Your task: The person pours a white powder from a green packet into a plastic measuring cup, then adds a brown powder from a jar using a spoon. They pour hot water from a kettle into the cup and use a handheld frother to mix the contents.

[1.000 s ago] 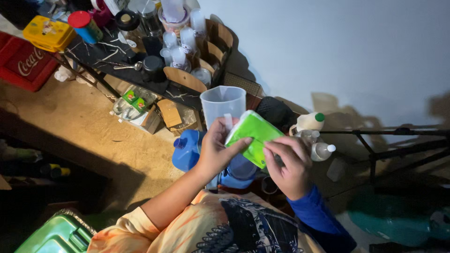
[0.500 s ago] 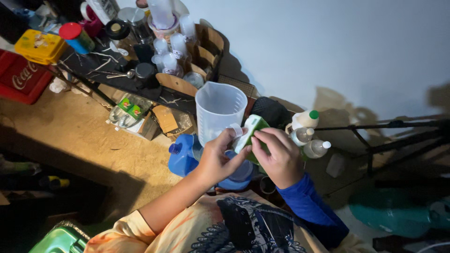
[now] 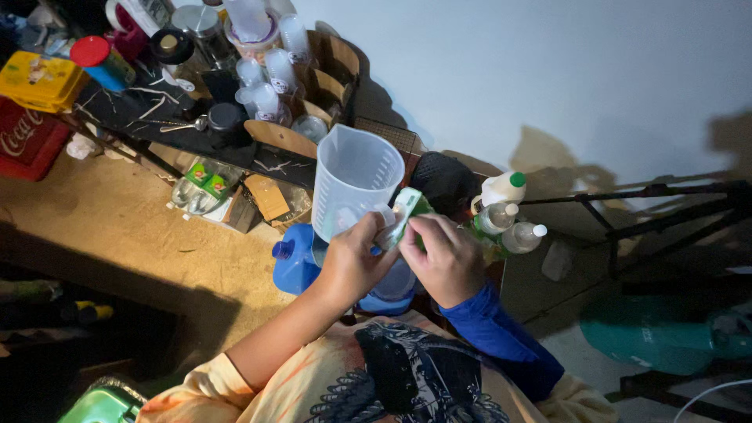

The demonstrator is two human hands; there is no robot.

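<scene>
Gripping green sachet [image 3: 406, 213] both hands, beside measuring jug [image 3: 354, 182] rim (crowded).

I work in a cluttered home workshop: bare dirt floor [image 3: 117, 235], a dark shelf [image 3: 157, 110] crowded with jars, bottles [image 3: 501, 215] against the wall [image 3: 548, 78].

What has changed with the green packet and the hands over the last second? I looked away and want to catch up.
The green packet, a second ago held flat with its broad face up, is now turned edge-on and sits closer to the rim of the clear measuring jug. Both the left hand and the right hand have kept their hold on it. The jug, the blue container and the small bottles stand as before.
</scene>
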